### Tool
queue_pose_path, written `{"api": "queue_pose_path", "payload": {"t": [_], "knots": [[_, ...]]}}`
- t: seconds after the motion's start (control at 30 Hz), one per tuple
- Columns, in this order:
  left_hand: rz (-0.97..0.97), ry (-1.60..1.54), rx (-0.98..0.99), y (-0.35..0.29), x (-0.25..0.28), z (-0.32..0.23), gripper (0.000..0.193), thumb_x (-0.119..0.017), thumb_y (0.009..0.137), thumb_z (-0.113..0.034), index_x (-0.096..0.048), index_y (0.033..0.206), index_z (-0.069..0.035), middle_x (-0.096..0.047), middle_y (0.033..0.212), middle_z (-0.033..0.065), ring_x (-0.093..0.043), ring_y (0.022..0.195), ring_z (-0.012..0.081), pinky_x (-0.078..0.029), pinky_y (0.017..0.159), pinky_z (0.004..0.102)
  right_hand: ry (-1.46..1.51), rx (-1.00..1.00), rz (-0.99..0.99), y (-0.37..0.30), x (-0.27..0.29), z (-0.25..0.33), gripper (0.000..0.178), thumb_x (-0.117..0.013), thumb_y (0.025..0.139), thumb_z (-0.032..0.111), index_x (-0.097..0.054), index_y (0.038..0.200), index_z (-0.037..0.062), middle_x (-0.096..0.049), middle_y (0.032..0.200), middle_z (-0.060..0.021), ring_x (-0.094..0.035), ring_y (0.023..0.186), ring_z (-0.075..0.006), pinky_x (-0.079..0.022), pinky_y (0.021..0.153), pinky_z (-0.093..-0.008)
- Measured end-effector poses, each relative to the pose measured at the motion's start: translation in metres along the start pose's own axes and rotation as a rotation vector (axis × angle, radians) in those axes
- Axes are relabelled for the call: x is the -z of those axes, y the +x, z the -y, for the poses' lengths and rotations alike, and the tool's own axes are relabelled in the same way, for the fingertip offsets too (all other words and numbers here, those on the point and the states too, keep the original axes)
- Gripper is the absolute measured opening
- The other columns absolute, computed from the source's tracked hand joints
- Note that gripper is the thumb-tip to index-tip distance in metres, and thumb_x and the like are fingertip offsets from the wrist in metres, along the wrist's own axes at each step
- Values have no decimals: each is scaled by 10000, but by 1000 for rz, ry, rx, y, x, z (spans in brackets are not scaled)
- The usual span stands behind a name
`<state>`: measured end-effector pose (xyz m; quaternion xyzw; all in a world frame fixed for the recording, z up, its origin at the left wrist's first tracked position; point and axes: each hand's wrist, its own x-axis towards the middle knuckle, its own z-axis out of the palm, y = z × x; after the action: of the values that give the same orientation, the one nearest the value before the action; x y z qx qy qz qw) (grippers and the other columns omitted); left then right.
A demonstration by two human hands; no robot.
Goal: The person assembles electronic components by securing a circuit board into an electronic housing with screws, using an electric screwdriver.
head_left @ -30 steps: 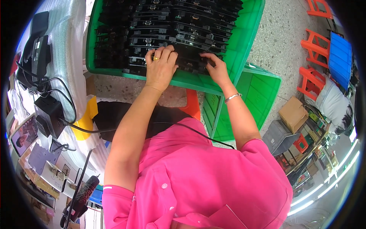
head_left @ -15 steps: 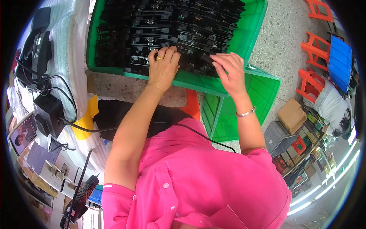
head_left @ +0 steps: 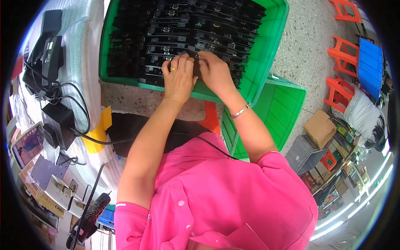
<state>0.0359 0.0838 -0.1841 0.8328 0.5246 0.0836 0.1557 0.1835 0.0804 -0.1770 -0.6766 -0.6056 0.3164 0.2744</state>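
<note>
A green plastic crate [head_left: 273, 46] holds rows of thin black plastic parts [head_left: 168, 31] with small metal fittings, stacked closely on edge. My left hand [head_left: 179, 79] is at the near side of the stack, its bent fingers gripping the top of a black part. Close beside it, my right hand [head_left: 216, 75] curls its fingers over the same nearest row, thumb side toward the left hand. Both sets of fingertips are partly hidden among the dark parts.
A second green crate [head_left: 283, 110] stands below on the speckled floor, near an orange stool [head_left: 211, 118]. At left, a foam-wrapped surface [head_left: 77, 54] carries black adapters and cables [head_left: 60, 125]. A thin black cable crosses my lap. Orange stools and a blue bin [head_left: 370, 68] stand at right.
My right hand has moved left from the right end of a black part to beside my left hand. The left hand stays at about the same spot on the row.
</note>
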Motion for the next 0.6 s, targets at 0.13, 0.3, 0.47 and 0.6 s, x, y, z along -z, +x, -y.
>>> {"api": "queue_pose_path", "payload": {"t": [0.13,0.3,0.47,0.6], "knots": [[-1,-17,-36,-1,3,3,591,-784,714,-174,-547,1256,-156,-515,1335,37,-447,1282,245,-270,1064,502,-40,82,-36,-24,31,-23,289,-585,817,-18,-632,1096,40,-647,985,-163,-596,986,-371,-500,881,-417],[41,78,-275,6,-1,-1,382,-649,828,-162,-604,1206,-202,-534,1336,3,-451,1295,218,-259,1096,525,-25,-213,-163,-61,34,-64,371,-612,904,61,-570,1272,61,-567,1245,-125,-564,1121,-273,-498,883,-372],[84,152,-223,17,2,0,382,-676,835,-229,-633,1214,-211,-599,1270,-8,-475,1293,194,-240,1116,549,995,-966,-125,-57,22,-71,530,-573,994,313,-422,1439,67,-444,1441,-121,-456,1284,-286,-440,1009,-462],[41,161,-297,22,5,0,357,-662,845,-221,-644,1200,-201,-583,1288,-8,-478,1287,190,-238,1119,542,1323,-861,-141,-40,8,-75,623,-577,999,362,-370,1480,25,-397,1502,-114,-399,1349,-311,-344,1120,-474]]}}
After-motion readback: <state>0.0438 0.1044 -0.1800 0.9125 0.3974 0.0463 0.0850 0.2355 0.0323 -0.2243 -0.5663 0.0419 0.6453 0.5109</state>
